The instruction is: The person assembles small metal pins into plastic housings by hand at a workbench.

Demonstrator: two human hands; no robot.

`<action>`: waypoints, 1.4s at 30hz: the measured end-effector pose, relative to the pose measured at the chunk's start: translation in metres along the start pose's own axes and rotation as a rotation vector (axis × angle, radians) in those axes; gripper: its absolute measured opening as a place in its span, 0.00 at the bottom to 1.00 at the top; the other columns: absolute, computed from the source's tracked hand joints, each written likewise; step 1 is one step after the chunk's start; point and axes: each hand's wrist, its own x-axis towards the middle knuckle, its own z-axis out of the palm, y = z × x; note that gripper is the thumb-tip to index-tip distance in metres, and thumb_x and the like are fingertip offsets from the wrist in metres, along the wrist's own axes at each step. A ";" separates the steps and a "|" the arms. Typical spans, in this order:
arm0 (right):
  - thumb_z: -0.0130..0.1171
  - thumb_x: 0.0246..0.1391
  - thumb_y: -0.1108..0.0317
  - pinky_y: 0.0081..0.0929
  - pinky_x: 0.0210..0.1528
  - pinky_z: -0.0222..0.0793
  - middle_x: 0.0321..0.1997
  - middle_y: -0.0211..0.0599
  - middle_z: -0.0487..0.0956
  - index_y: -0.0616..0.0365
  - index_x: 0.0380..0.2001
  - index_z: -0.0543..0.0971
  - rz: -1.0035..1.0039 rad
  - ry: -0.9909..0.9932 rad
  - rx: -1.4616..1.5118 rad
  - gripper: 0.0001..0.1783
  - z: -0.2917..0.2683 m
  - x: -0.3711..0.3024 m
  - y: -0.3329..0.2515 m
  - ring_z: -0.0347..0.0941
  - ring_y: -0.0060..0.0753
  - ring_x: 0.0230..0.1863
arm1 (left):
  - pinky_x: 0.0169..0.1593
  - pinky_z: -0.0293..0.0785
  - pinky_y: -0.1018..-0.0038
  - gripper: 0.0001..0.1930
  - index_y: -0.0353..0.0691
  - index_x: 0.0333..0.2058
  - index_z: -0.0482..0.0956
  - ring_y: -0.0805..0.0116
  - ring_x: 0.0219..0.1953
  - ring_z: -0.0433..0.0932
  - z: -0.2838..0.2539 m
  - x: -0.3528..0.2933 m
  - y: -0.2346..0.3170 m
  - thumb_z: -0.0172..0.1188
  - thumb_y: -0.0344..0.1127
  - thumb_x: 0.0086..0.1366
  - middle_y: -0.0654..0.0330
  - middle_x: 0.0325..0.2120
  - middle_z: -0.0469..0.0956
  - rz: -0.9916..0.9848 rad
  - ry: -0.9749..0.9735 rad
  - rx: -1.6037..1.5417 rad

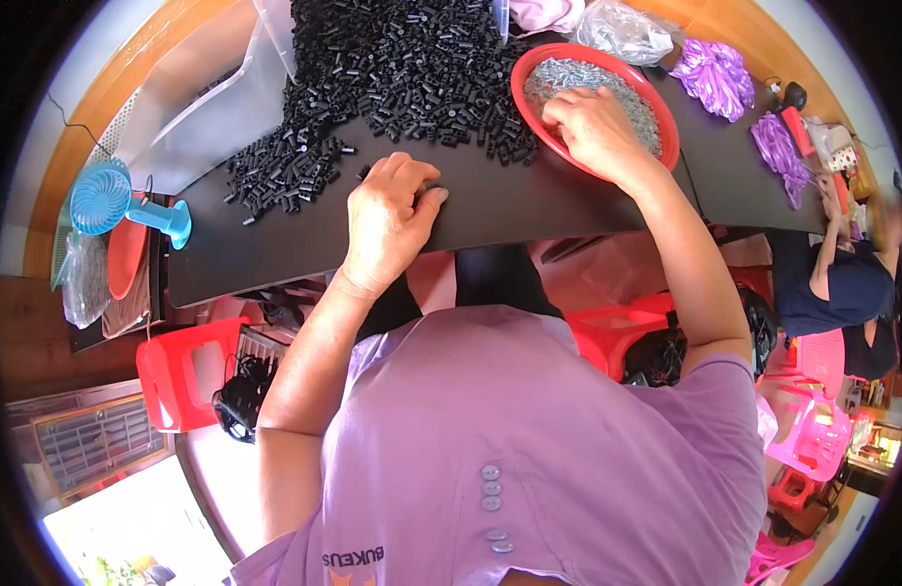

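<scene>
My left hand (390,217) rests at the front of the dark table with its fingers curled under. Whatever it may hold is hidden by the fingers. At its left edge a small black cylindrical piece (363,174) shows; I cannot tell whether the hand grips it. Beyond lies a big heap of similar black pieces (402,68), spilling toward me. My right hand (595,127) reaches into a red basin (670,125) filled with small silvery metal parts (634,100). Its fingers are bent down among them, fingertips hidden.
At the left stand a clear plastic bin (192,127) and a blue fan (128,202). Right of the basin lie a clear plastic bag (624,34) and purple bundles (714,78) on the dark table (509,210). Another person (832,278) sits at the far right.
</scene>
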 end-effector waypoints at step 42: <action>0.59 0.52 0.77 0.28 0.38 0.68 0.29 0.34 0.76 0.61 0.32 0.74 0.094 0.253 0.588 0.04 0.008 -0.007 0.013 0.74 0.31 0.33 | 0.33 0.74 0.65 0.08 0.37 0.30 0.78 0.58 0.29 0.76 -0.001 0.001 0.001 0.65 0.26 0.50 0.58 0.25 0.74 0.019 -0.006 0.013</action>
